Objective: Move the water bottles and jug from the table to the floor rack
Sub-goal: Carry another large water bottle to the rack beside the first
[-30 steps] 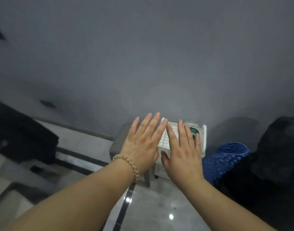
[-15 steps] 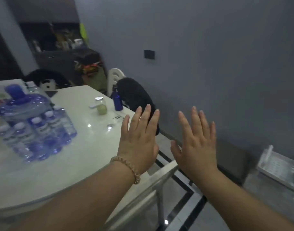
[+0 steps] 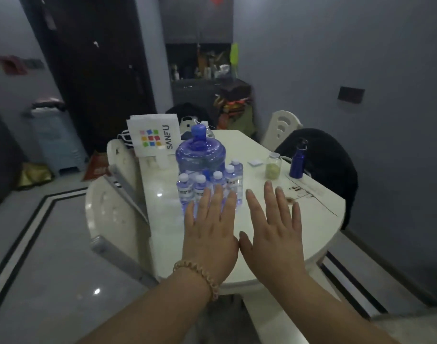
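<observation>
Tan beads on my wrist, left hand and right hand were both flat, fingers straight, holding nothing, probably lining up a grab. Just past them the water bottles sat bunched on the table against the blue jug; rack wasn't in shot.

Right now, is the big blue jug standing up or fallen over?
Standing up: the jug on the table has its blue cap pointing straight up, just behind the small bottles.

One jug, five water bottles in view — one jar, one blue flask
</observation>
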